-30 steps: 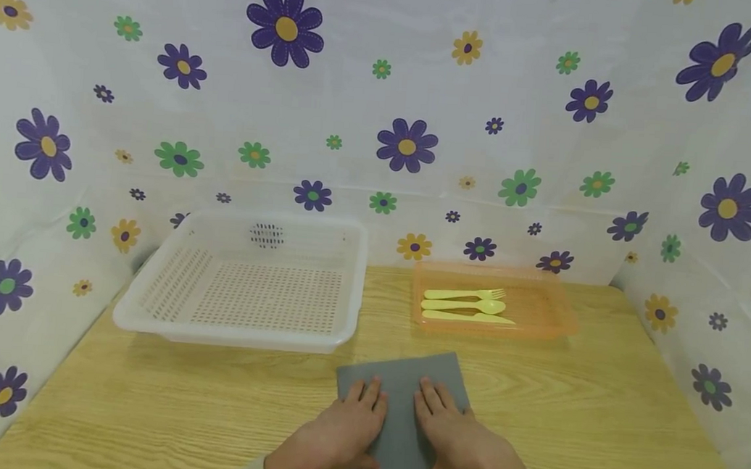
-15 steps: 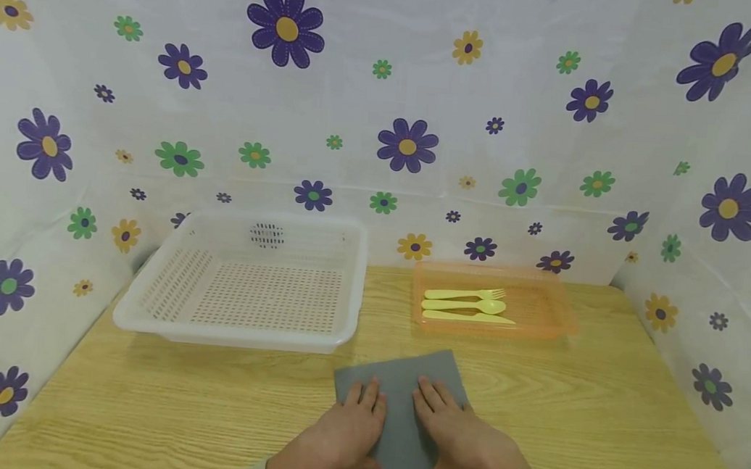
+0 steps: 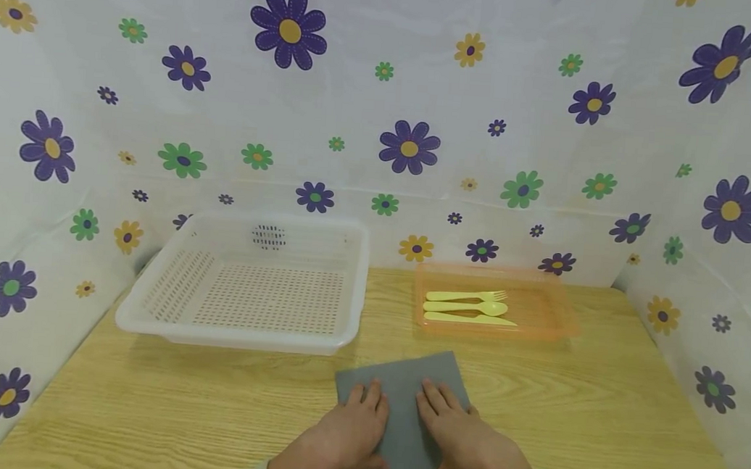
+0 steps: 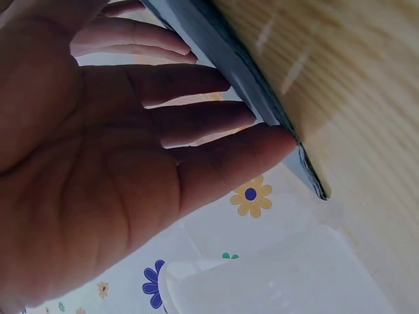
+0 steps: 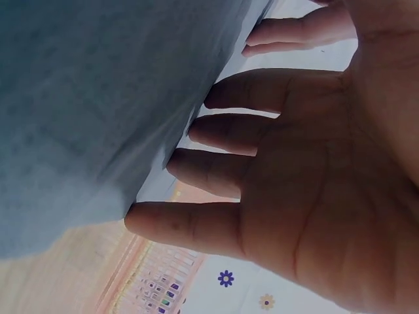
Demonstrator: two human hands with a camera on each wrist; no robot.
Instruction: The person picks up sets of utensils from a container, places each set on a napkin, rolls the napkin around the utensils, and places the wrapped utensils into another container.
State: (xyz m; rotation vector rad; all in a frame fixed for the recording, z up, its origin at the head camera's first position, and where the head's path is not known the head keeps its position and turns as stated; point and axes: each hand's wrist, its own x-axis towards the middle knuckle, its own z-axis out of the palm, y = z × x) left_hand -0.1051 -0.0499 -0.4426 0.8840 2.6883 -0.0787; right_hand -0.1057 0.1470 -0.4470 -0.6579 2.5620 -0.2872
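Note:
A grey folded cloth (image 3: 400, 418) lies slightly turned on the wooden table, its near end cut off by the frame. My left hand (image 3: 356, 437) rests on its left side, fingers straight and thumb spread. On the right side my right hand (image 3: 459, 438) presses with its fingers extended. Layered edges of the cloth (image 4: 229, 62) show in the left wrist view, with the fingertips of my left hand (image 4: 124, 150) on its surface. From the right wrist, the fingertips of my right hand (image 5: 294, 190) touch the cloth (image 5: 98, 131), palm raised off it.
A white perforated basket (image 3: 250, 338) stands at the back left. An orange tray (image 3: 539, 332) at the back right holds a yellow fork (image 3: 452, 296), spoon (image 3: 452, 307) and knife (image 3: 455, 318). A flowered white curtain (image 3: 358, 102) encloses the table's (image 3: 206, 411) back and sides.
The cloth has turned very slightly anticlockwise beneath my hands. Both hands stay on it in nearly the same place, and the head view has shifted a little.

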